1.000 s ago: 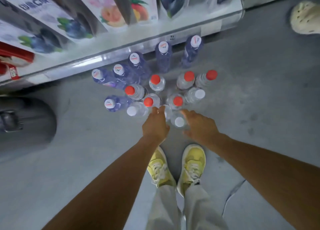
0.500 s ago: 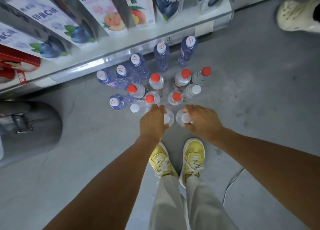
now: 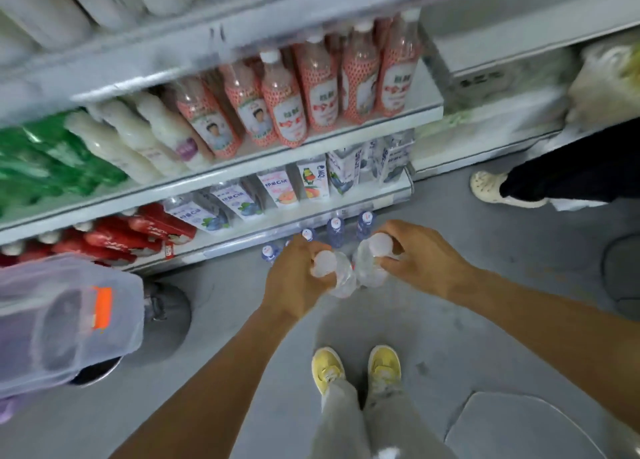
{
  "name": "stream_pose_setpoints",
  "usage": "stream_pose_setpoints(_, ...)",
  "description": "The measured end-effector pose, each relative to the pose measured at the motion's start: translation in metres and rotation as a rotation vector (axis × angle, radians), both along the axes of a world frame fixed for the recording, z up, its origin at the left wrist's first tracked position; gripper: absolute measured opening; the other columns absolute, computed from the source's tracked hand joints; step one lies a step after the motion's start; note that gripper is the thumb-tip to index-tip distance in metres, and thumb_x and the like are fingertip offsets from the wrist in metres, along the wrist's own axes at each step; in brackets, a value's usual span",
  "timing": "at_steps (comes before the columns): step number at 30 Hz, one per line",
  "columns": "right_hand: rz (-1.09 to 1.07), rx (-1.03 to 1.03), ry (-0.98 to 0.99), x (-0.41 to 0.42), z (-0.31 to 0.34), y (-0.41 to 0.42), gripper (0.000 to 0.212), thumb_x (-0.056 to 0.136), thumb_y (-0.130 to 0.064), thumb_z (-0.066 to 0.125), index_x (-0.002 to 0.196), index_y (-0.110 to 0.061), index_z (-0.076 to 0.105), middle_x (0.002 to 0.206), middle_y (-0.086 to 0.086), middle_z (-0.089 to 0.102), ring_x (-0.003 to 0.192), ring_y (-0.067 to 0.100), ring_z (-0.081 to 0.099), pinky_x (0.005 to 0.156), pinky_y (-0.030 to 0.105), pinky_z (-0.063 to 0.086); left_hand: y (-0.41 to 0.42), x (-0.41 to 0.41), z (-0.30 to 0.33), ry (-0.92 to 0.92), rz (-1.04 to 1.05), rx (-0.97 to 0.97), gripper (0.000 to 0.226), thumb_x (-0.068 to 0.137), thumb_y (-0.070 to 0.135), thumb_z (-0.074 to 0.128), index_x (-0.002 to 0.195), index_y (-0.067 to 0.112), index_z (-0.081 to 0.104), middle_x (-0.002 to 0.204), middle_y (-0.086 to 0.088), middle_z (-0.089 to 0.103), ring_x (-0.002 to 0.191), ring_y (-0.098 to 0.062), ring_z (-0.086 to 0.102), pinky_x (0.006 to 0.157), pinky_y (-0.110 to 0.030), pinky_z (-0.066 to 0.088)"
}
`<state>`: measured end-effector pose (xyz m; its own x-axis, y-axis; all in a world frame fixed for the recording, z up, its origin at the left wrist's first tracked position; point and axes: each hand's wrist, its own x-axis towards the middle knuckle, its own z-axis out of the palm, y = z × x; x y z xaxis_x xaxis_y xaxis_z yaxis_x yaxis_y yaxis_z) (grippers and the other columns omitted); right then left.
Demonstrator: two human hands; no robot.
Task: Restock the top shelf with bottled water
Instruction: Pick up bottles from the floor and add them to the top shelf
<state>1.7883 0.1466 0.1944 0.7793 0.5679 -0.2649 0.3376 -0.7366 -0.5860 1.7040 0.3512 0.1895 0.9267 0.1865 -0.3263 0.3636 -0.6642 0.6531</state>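
My left hand (image 3: 294, 278) grips a clear water bottle with a white cap (image 3: 341, 277), lifted off the floor. My right hand (image 3: 420, 261) grips a second clear white-capped water bottle (image 3: 370, 264) beside it. Both bottles hang at about knee height in front of me. Behind my hands, several blue-tinted water bottles (image 3: 336, 230) still stand on the grey floor by the shelf base; the rest of the group is hidden by my hands. The shelving (image 3: 242, 168) rises ahead; its upper edge is blurred.
Pink-labelled drink bottles (image 3: 287, 112), white milk bottles (image 3: 149, 140), juice cartons (image 3: 277, 188) and red packs (image 3: 131, 233) fill the lower shelves. A translucent plastic crate (image 3: 65, 323) sits at the left. Another person's white shoe (image 3: 491, 187) stands at the right. My yellow shoes (image 3: 356, 368) are below.
Both hands closed round a white-capped bottle each and lifted them off the floor. The view tilted upward, bringing the higher shelves into sight.
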Motion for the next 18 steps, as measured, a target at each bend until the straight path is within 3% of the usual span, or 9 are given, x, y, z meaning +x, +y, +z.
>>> stream_pose_setpoints(4, 0.001, 0.132, -0.118, 0.021, 0.110, 0.005, 0.019, 0.086, -0.029, 0.072, 0.093, -0.019, 0.058, 0.071, -0.011, 0.050, 0.065, 0.011, 0.048, 0.061, 0.018, 0.038, 0.012, 0.013, 0.103, -0.200, -0.023, -0.042, 0.024, 0.073, 0.006, 0.079, 0.093, 0.018, 0.071, 0.091, -0.001, 0.055, 0.083, -0.020, 0.054, 0.077, -0.027, 0.045)
stream_pose_setpoints(6, 0.014, 0.190, -0.179, 0.029, 0.163, 0.011, 0.022, 0.084, -0.035, 0.073, 0.087, -0.022, 0.055, 0.067, -0.008, 0.049, 0.063, 0.015, 0.047, 0.065, 0.033, 0.043, 0.016, 0.019, 0.153, -0.313, -0.008, -0.052, 0.031, 0.072, 0.003, 0.081, 0.090, 0.025, 0.067, 0.091, -0.001, 0.055, 0.081, -0.016, 0.054, 0.077, -0.021, 0.045)
stream_pose_setpoints(8, 0.013, 0.218, -0.243, 0.036, 0.212, 0.016, 0.030, 0.083, -0.045, 0.071, 0.083, -0.020, 0.053, 0.065, -0.005, 0.048, 0.063, 0.018, 0.047, 0.066, 0.042, 0.045, 0.021, 0.024, 0.201, -0.415, 0.028, -0.071, 0.033, 0.072, 0.003, 0.082, 0.092, 0.026, 0.068, 0.095, -0.006, 0.058, 0.083, -0.020, 0.058, 0.080, -0.030, 0.051)
stream_pose_setpoints(11, -0.009, 0.280, -0.356, 0.043, 0.285, 0.020, 0.043, 0.079, -0.052, 0.072, 0.080, -0.013, 0.053, 0.068, -0.003, 0.046, 0.064, 0.017, 0.043, 0.064, 0.039, 0.041, 0.029, 0.027, 0.274, -0.513, 0.050, -0.059, 0.032, 0.072, 0.010, 0.084, 0.091, 0.031, 0.069, 0.095, 0.002, 0.059, 0.085, -0.013, 0.058, 0.082, -0.030, 0.054)
stream_pose_setpoints(13, 0.011, 0.381, -0.418, 0.046, 0.330, 0.022, 0.043, 0.075, -0.053, 0.073, 0.078, -0.013, 0.057, 0.074, -0.002, 0.048, 0.067, 0.016, 0.044, 0.066, 0.037, 0.040, 0.033, 0.027, 0.317, -0.595, 0.072, -0.066, 0.030, 0.071, 0.013, 0.086, 0.089, 0.030, 0.069, 0.093, 0.005, 0.059, 0.084, -0.004, 0.056, 0.077, -0.022, 0.051)
stream_pose_setpoints(16, -0.001, 0.494, -0.456, 0.052, 0.389, 0.023, 0.031, 0.072, -0.051, 0.076, 0.080, -0.024, 0.063, 0.086, -0.001, 0.053, 0.073, 0.010, 0.049, 0.067, 0.023, 0.040, 0.036, 0.025, 0.373, -0.718, 0.135, -0.074, 0.024, 0.069, 0.023, 0.088, 0.087, 0.025, 0.072, 0.102, 0.011, 0.064, 0.095, 0.001, 0.058, 0.074, -0.005, 0.044)
stream_pose_setpoints(18, -0.012, 0.560, -0.454, 0.054, 0.420, 0.023, 0.033, 0.074, -0.051, 0.075, 0.082, -0.019, 0.067, 0.087, 0.004, 0.061, 0.074, 0.014, 0.057, 0.069, 0.029, 0.045, 0.035, 0.026, 0.403, -0.776, 0.171, -0.120, 0.029, 0.067, 0.027, 0.089, 0.092, 0.019, 0.077, 0.109, 0.011, 0.070, 0.101, -0.002, 0.064, 0.083, -0.015, 0.051)
